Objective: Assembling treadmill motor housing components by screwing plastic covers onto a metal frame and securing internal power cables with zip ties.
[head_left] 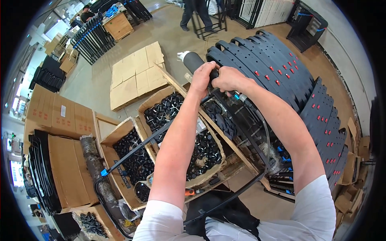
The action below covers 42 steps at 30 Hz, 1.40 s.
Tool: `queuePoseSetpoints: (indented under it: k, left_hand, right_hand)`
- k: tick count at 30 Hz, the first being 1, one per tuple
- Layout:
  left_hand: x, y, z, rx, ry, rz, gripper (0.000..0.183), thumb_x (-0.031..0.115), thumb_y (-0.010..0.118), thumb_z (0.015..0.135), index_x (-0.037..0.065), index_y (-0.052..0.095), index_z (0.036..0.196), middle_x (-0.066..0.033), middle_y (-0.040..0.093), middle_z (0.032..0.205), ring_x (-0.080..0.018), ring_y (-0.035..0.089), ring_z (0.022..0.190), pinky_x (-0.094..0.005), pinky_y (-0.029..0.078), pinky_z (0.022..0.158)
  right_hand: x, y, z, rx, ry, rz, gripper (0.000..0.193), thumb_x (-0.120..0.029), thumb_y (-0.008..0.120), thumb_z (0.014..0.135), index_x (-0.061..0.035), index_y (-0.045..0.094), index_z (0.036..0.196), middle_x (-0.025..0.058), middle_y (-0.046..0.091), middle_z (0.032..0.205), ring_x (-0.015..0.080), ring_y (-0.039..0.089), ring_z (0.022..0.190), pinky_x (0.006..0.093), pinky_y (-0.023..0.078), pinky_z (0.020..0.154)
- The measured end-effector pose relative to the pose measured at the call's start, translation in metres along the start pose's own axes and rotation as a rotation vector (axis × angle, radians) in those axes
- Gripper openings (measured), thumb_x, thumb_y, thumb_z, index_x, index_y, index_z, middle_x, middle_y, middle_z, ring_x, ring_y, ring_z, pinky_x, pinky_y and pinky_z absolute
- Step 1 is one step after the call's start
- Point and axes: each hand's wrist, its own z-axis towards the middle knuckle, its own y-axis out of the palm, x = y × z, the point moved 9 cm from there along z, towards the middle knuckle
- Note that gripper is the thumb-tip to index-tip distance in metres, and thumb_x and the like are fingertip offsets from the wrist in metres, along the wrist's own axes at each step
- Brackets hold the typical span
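Observation:
My left hand (201,80) is closed around a thick black foam sleeve (194,62), which slants up and away to the left. Some white material (183,55) sticks out at the sleeve's far end. Against it, my right hand (230,78) is closed at the sleeve's near end; its fingertips are partly hidden. Below the right hand, a blue-ended air fitting (242,97) joins a hose (265,136) that curves down. A black metal tube frame (136,149) with a blue end cap (104,172) stretches beneath my forearms. Where it meets the sleeve is covered by my hands.
Open boxes of black knobs with bolts (161,112) and other small black parts (130,154) stand below my left arm. Curved black panels with red pieces (261,64) are stacked at right. Flattened cardboard (138,74) lies on the floor. A person's legs (196,16) show at the back.

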Motion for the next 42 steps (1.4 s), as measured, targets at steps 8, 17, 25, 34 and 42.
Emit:
queuePoseSetpoints:
  k: [8, 17, 25, 34, 42]
  left_hand:
    - [0.0, -0.002, -0.001, 0.024, 0.011, -0.008, 0.03, 0.034, 0.064, 0.104, 0.004, 0.069, 0.103, -0.0031, 0.067, 0.095, -0.0146, 0.062, 0.086, -0.0318, 0.052, 0.078]
    - [-0.009, -0.018, -0.006, 0.068, 0.108, 0.025, 0.028, 0.033, 0.066, 0.103, 0.005, 0.072, 0.102, 0.0009, 0.066, 0.097, -0.0105, 0.059, 0.093, -0.0286, 0.047, 0.088]
    - [-0.017, -0.022, -0.004, 0.069, 0.111, -0.008, 0.027, 0.031, 0.067, 0.102, 0.005, 0.072, 0.106, 0.0002, 0.068, 0.1, -0.0111, 0.06, 0.096, -0.0287, 0.047, 0.091]
    - [-0.011, -0.013, -0.003, 0.067, 0.108, -0.098, 0.022, 0.027, 0.068, 0.101, 0.005, 0.072, 0.096, 0.0001, 0.068, 0.094, -0.011, 0.06, 0.09, -0.0294, 0.049, 0.085]
    - [0.043, -0.013, -0.008, 0.013, 0.273, 0.036, 0.025, 0.03, 0.069, 0.1, 0.005, 0.072, 0.101, -0.0006, 0.066, 0.09, -0.0121, 0.059, 0.081, -0.0328, 0.051, 0.074]
  right_hand:
    - [-0.001, 0.004, 0.011, -0.045, -0.073, 0.0, 0.032, -0.025, 0.066, 0.082, 0.0066, 0.068, 0.076, 0.0141, 0.071, 0.069, 0.0264, 0.069, 0.054, 0.0406, 0.056, 0.06]
    - [-0.004, 0.021, 0.01, -0.126, -0.021, -0.136, 0.032, -0.026, 0.058, 0.087, 0.0019, 0.072, 0.092, 0.015, 0.074, 0.076, 0.0284, 0.075, 0.066, 0.0418, 0.058, 0.069]
    - [0.011, 0.036, 0.033, -0.166, -0.003, 0.045, 0.027, -0.023, 0.066, 0.08, 0.0022, 0.073, 0.088, 0.0148, 0.074, 0.077, 0.0243, 0.074, 0.067, 0.04, 0.057, 0.066]
    - [0.008, 0.027, 0.034, -0.106, -0.038, 0.029, 0.022, -0.015, 0.066, 0.072, 0.0061, 0.071, 0.077, 0.0155, 0.073, 0.074, 0.025, 0.071, 0.066, 0.0369, 0.055, 0.065]
    - [-0.027, 0.01, 0.024, 0.033, -0.122, 0.065, 0.026, -0.021, 0.073, 0.067, 0.0035, 0.071, 0.076, 0.0135, 0.071, 0.073, 0.0223, 0.067, 0.062, 0.0386, 0.052, 0.059]
